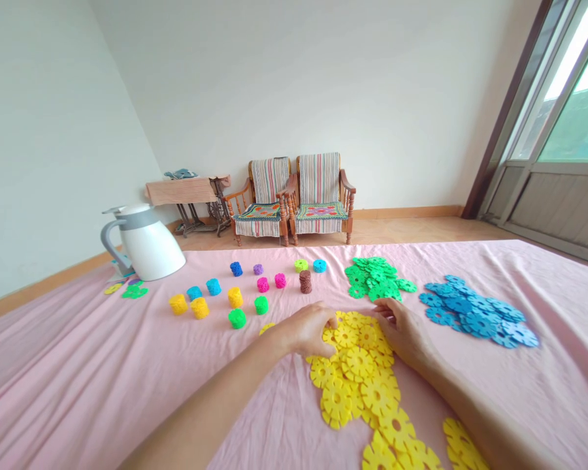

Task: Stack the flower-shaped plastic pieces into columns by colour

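Observation:
Yellow notched discs (357,362) lie in a heap that runs down to the front edge of the view. My left hand (313,331) is at the heap's upper left, thumb and fingers apart around some discs, gripping none that I can see. On the upper right side of the heap, my right hand (402,329) touches the discs with bent, spread fingers. Just beyond it is a pile of green discs (375,277). Blue discs (475,310) form another pile farther right. Small stacks stand to the left, among them a yellow stack (234,297), a green stack (236,318) and a brown stack (306,282).
A white jug (151,245) with a grey handle stands at the left of the pink cloth (166,372), beside a few loose discs (134,290). More yellow discs (460,444) lie near my right forearm. Two chairs (319,196) stand against the far wall.

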`<state>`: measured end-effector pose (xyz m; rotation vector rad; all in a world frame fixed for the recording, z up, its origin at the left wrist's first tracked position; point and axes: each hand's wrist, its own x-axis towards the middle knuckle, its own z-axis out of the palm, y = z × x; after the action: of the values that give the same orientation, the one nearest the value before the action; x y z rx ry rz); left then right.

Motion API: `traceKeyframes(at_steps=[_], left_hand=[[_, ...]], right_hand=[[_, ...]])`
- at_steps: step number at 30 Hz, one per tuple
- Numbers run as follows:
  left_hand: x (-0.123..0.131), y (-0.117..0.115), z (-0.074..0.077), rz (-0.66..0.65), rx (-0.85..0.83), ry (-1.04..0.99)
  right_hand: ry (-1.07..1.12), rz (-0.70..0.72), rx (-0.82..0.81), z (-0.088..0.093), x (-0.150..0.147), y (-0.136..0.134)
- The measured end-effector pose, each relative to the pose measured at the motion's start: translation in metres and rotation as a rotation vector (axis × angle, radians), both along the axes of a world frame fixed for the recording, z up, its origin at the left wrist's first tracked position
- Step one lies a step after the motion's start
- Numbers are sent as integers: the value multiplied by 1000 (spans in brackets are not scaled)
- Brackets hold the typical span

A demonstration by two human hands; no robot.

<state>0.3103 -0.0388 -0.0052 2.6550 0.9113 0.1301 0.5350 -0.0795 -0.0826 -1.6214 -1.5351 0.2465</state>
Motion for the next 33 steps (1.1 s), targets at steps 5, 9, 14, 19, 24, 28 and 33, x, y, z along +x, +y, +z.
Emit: traceKeyframes(at_steps=[5,9,14,19,24,28,33], left_hand=[[1,-4,3,1,14,5],[-14,-7,11,27,44,-36],[-54,-1,23,152,77,-60],[-89,0,24,252,74,-35],[-105,-4,17,272,78,-1],[-108,-5,13,278,92,15],[-108,-4,13,281,105,25]], right_hand=[[11,6,2,1,-1,-1],[15,8,-1,1,0,-1],[18,20,-6,-4,3,2],[15,23,-24,-9,6,5],[18,29,-15,-9,5,5],[24,16,-9,-10,5,4],[10,28,-14,-13,6,5]])
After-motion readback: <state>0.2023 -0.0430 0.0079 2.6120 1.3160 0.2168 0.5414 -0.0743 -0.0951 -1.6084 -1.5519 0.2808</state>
